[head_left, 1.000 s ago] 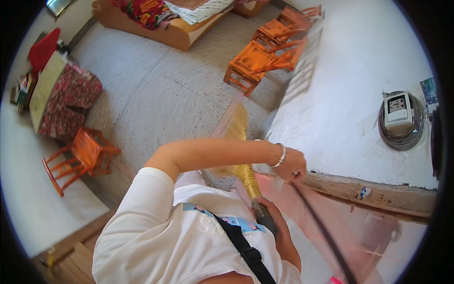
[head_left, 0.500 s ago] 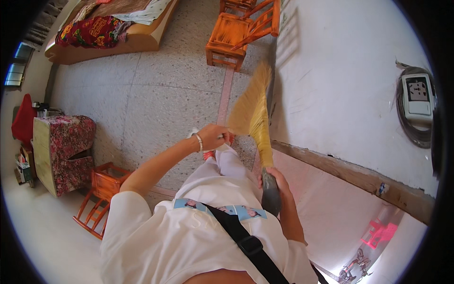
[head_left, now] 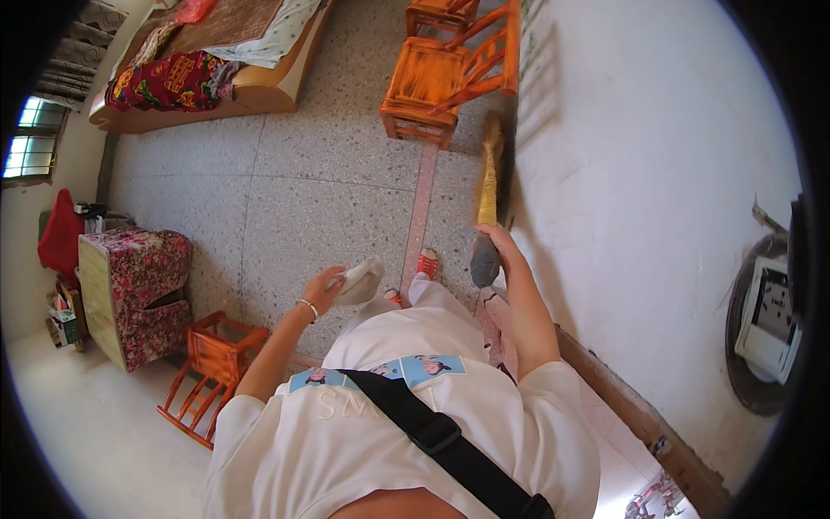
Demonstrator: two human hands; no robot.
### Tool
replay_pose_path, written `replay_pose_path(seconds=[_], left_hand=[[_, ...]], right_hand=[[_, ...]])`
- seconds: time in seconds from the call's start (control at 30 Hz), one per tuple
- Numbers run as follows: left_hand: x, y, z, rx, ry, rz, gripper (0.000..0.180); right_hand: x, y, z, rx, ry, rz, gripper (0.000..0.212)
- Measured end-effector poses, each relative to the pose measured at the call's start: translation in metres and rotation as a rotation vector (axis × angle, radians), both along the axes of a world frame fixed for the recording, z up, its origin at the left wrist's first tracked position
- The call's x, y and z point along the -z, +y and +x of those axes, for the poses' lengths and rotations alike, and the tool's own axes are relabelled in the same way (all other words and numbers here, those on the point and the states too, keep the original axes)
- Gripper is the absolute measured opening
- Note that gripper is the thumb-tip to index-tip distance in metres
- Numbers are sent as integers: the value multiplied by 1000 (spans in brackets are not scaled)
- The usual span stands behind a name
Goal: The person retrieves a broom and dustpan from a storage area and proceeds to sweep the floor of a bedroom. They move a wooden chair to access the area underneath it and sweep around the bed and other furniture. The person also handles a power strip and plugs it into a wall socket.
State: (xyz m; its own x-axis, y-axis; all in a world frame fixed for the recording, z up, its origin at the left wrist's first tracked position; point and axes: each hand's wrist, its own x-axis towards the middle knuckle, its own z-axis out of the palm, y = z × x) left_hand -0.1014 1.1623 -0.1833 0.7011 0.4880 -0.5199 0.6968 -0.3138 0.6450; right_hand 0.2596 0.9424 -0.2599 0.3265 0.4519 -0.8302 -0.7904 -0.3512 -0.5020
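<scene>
1. Floral cloth [head_left: 138, 268], draped over a piece of furniture, left side.
2. Bed [head_left: 268, 101], upper left, bearing patterned covers.
3. Wooden chair [head_left: 220, 353], below the floral cloth.
4. Left hand [head_left: 322, 290], bracelet at the wrist; fingers closed on the edge of a whitish item [head_left: 361, 281], soft-looking, kind unclear, held out above the speckled floor [head_left: 303, 221].
5. Orange-brown chair [head_left: 424, 73], upper centre, beside the wall.
6. Broom [head_left: 488, 201], right of centre, its blurred brush end near the wall's foot and the chair.
7. Right hand [head_left: 503, 246], gripping the broom near its dark grey handle end.
8. White wall [head_left: 640, 190], with a socket box [head_left: 769, 320] and coiled cable, far right.
</scene>
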Motion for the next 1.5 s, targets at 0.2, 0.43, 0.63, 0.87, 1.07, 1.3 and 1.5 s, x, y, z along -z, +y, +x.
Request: replay_pose_path(seconds=[0.2, 0.43, 0.63, 0.87, 1.07, 1.3, 1.5], left_hand=[[17, 18, 8, -31, -90, 10, 26], [-3, 90, 90, -117, -223, -206, 22], [-30, 164, 189, 17, -252, -160, 18], [-25, 204, 327, 575, -353, -81, 29], [21, 183, 445, 521, -385, -186, 53], [26, 142, 563, 395, -148, -46, 89], [25, 114, 621, 256, 21, -172, 90]], right_hand=[[-42, -16, 3, -82, 28, 21, 39], [-62, -4, -8, 27, 49, -8, 38], [-51, 18, -6, 109, 94, -22, 38], [-54, 45, -15, 159, 67, -20, 39], [-62, 66, -14, 237, 141, -102, 39], [-71, 55, 34, 154, 173, -117, 45], [-84, 50, 70, 132, 167, -109, 48]])
